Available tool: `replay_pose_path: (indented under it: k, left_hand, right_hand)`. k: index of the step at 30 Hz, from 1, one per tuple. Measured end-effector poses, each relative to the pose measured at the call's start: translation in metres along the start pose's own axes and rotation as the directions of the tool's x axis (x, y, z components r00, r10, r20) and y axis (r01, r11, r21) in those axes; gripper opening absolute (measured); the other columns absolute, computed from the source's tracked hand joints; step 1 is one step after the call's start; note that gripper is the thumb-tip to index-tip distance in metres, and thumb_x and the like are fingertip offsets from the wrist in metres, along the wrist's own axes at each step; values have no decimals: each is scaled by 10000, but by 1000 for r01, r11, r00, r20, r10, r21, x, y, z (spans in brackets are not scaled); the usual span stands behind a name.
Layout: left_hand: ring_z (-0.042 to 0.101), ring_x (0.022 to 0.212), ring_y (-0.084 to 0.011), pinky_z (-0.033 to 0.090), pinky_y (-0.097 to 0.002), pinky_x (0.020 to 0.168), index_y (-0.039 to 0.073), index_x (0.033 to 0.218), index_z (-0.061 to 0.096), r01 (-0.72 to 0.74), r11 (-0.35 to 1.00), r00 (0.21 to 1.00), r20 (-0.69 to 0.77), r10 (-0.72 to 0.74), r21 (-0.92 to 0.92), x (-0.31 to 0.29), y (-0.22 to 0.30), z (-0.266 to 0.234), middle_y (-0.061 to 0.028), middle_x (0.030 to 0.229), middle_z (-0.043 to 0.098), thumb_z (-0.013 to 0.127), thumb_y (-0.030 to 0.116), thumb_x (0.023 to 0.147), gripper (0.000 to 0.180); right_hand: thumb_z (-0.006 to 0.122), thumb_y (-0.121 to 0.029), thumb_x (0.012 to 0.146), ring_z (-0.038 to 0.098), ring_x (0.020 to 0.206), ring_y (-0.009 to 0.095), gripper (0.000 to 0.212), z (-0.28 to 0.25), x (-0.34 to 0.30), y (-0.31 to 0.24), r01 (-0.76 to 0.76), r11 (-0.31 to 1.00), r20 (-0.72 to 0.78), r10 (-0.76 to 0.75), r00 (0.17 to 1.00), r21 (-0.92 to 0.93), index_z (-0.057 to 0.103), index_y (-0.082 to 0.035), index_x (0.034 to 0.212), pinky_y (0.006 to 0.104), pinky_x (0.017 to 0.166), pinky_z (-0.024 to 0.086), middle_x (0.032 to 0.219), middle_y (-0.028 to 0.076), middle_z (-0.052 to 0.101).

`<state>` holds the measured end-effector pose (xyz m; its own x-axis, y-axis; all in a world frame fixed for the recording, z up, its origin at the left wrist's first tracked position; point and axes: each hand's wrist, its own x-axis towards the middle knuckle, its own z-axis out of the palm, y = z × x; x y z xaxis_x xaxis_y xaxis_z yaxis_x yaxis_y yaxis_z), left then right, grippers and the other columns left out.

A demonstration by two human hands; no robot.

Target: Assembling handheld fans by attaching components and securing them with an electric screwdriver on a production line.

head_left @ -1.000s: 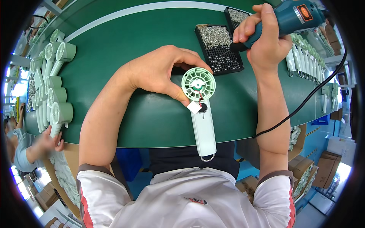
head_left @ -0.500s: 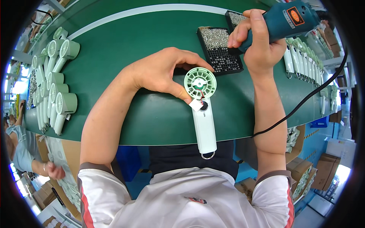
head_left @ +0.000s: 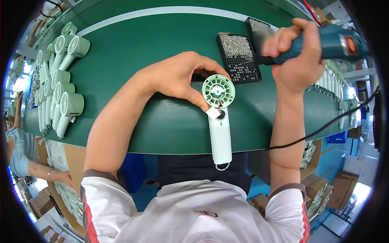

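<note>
My left hand (head_left: 182, 75) is closed round the head of a pale green handheld fan (head_left: 221, 135), thumb on its near side. The fan's round head faces up, with red wires and a small white tag at its neck. Its handle points toward me over the table edge, with a metal ring at the end. My right hand (head_left: 300, 60) grips a teal electric screwdriver (head_left: 334, 42), its bit end pointing left, over the right side of a black screw tray (head_left: 249, 77). Small silver screws fill the tray's far part and some of its holes.
Several pale green fans (head_left: 72, 104) stand in a group on the left of the green table (head_left: 142, 44). More handles (head_left: 330, 83) line up at the right. A black cord (head_left: 320, 127) crosses my right forearm. Another person's arm (head_left: 48, 173) reaches over a box at the left.
My right hand and the electric screwdriver have moved right and slightly nearer, exposing more of the screw tray. My left hand still holds the fan in nearly the same place.
</note>
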<state>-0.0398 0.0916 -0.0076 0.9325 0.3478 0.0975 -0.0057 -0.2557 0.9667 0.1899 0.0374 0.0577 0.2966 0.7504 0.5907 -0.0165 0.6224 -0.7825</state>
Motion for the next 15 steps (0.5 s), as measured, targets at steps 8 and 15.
replay_pose_path:
  k: [8, 15]
  left_hand:
    - [704, 1088, -220, 529, -355, 1036, -33, 1280, 678, -24, 999, 999, -20, 25, 41, -2, 1, -1, -120, 1173, 738, 979, 111, 624, 735]
    - [701, 1041, -211, 534, -346, 1000, -30, 1266, 685, 99, 993, 995, 18, -100, 65, -1, 19, -3, -112, 1140, 740, 971, 81, 622, 713]
  right_hand:
    - [296, -414, 1109, 450, 487, 180, 480, 38, -23, -39, -173, 915, 282, 69, 957, 364, 627, -67, 1138, 353, 456, 446, 623, 35, 487]
    - [243, -376, 1133, 486, 493, 213, 499, 47, -33, -37, -353, 785, 352, 184, 918, 509, 600, -48, 1246, 388, 476, 497, 635, 63, 517]
